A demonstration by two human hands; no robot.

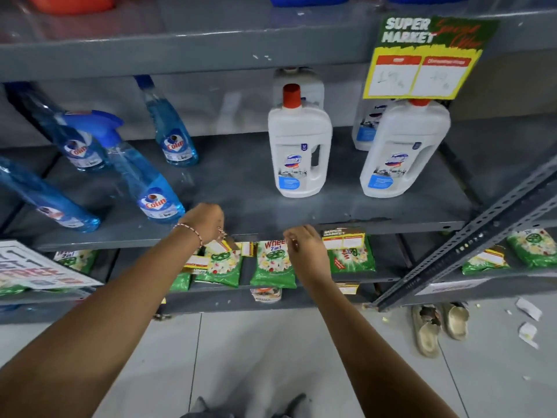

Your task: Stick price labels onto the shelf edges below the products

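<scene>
My left hand point(206, 221) rests against the front edge of the grey middle shelf point(391, 226), below the blue Colin spray bottles point(150, 188). Its fingers are pinched on a small bunch of yellow-and-white price labels point(217, 247) that hang below the edge. My right hand point(306, 247) is a hand's width to the right with its fingers curled at the same edge; whether it holds anything is unclear. One price label point(342, 238) sticks on the shelf edge just right of that hand, below the white detergent jugs point(300, 152).
Green Wheel detergent packets point(274, 267) lie on the shelf below. A large Super Market offer card point(422, 58) hangs from the upper shelf. A slotted metal upright point(470, 245) leans across at right. Sandals point(438, 325) and paper scraps point(527, 309) lie on the tiled floor.
</scene>
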